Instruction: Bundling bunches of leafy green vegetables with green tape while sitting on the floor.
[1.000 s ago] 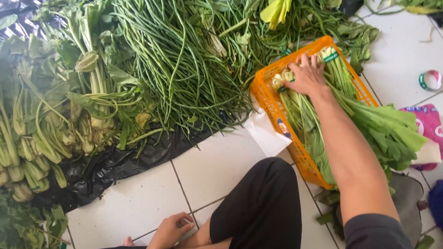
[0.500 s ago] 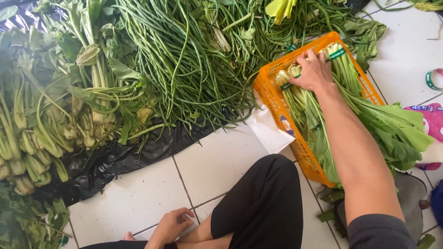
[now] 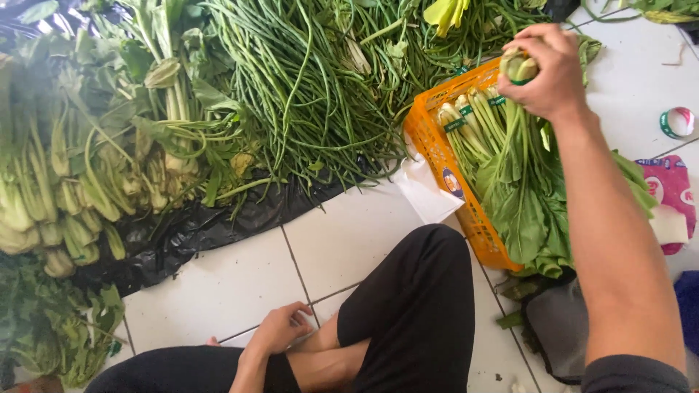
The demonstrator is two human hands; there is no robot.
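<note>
Head view is showing white floor tiles (image 3: 233, 284); right hand (image 3: 550, 69) is gripping a greens bundle (image 3: 518, 68) over the orange crate (image 3: 429, 138), left hand (image 3: 280, 327) is resting loosely curled, holding nothing.

White tiled floor (image 3: 218, 291): black sheet (image 3: 189, 233), orange basket (image 3: 437, 156).

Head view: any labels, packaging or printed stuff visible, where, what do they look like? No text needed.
Sticker: on the orange basket's near wall, small, blue and pale.
Green bands: round the bundled greens' stems in the basket, narrow strips.
Tape roll: white floor, far right, ring, green and pink.
Printed packet: right edge beside the basket, pink with white patches.
White sheet: floor at the basket's near corner, plain.
</note>
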